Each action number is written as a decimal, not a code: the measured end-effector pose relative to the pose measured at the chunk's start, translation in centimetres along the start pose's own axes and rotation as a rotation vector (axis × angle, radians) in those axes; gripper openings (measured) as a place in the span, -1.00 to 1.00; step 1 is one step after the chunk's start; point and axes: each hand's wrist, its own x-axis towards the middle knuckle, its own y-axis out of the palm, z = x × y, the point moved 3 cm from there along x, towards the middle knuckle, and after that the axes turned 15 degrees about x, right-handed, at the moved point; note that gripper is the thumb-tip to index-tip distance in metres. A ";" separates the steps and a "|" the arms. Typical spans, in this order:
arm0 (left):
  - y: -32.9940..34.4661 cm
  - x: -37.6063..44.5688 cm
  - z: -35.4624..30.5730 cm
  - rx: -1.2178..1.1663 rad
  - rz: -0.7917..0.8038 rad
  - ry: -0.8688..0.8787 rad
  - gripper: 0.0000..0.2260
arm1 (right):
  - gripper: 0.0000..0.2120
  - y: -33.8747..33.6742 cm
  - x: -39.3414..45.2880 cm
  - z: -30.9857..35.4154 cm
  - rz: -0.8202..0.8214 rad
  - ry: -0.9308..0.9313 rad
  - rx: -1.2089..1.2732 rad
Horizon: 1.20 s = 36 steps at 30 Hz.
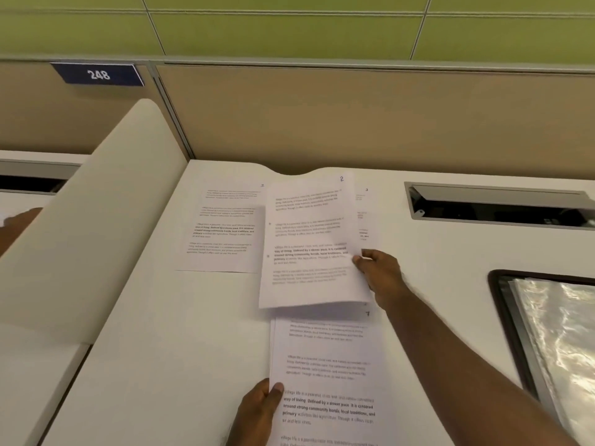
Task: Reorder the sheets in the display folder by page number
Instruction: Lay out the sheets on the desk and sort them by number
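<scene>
1. the sheet marked 2 [309, 239] hangs at mid-frame, pinched at its right edge by the right hand [381, 273], over sheet 1 [225, 226] and sheet 3 [363, 214] lying on the desk [161, 349].
2. the left hand [257, 413] grips the remaining stack [325, 375], sheet 7 on top, at lower centre.
3. the display folder [553, 333] lies open at the right edge.
4. risk, i'd judge: sheet 2 dropped askew could bury sheet 3's number, or the loosely gripped stack could fan and slide.

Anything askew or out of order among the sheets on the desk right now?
Sheet 2, pinched by the right hand, hangs tilted and covers most of sheet 3. Sheet 1 lies flat and square. Nothing looks torn or spilled.
</scene>
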 end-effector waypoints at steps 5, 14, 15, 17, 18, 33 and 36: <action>-0.4 0.6 -0.4 0.088 0.031 0.003 -0.87 | -0.84 4.3 4.4 0.3 -0.056 -0.015 -0.062; 0.3 2.1 1.2 0.027 0.059 0.026 -0.83 | -0.81 6.7 8.5 -0.1 -0.074 -0.061 -0.397; 0.4 2.2 1.2 0.008 0.062 0.020 -0.88 | -0.81 6.8 8.6 0.0 -0.069 -0.069 -0.437; 0.6 2.4 1.2 -0.006 0.056 0.017 -0.91 | -0.77 6.9 8.7 0.2 -0.055 -0.082 -0.503; 0.7 2.5 1.4 -0.011 0.045 0.017 -0.91 | -0.72 7.1 8.8 0.3 -0.041 -0.091 -0.530; 0.6 2.2 0.8 -0.079 0.045 0.052 -0.89 | -0.40 9.3 4.7 -1.8 0.194 -0.447 -1.157; 0.4 2.0 0.5 -0.070 0.062 0.063 -0.88 | -0.41 9.3 3.6 -2.4 0.221 -0.459 -1.151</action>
